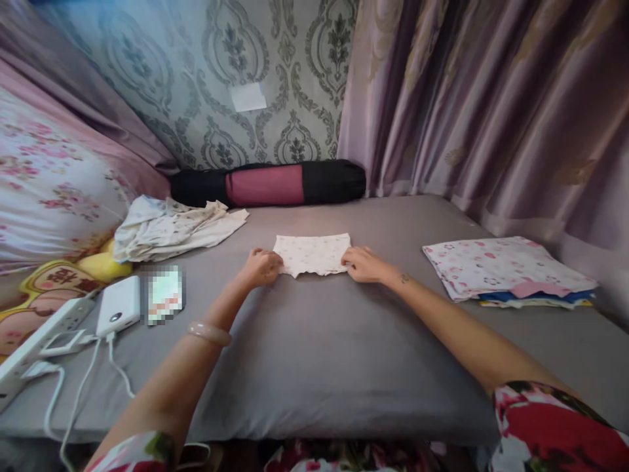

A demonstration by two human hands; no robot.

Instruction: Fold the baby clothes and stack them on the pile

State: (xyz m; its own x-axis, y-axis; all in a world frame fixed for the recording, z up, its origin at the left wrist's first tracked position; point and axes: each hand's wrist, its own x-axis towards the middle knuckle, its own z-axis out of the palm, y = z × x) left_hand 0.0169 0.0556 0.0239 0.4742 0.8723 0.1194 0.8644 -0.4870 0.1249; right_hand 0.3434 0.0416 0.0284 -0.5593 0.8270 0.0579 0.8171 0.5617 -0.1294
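A small off-white cloth garment (314,252) with a faint print lies on the grey sheet, roughly rectangular, its near edge uneven. My left hand (263,267) pinches its left side near the lower corner. At the opposite side my right hand (366,264) pinches the right edge. Both hands rest low, close to the sheet. Whether the garment is shorts or a top cannot be made out.
Folded printed clothes (506,265) are stacked at right. A crumpled pale garment (177,226) lies back left. Nearer left are a white power bank (119,305), a blurred-out phone-like object (164,295), a power strip (44,344) and cables. A black-and-maroon roll bag (265,185) lies along the wall.
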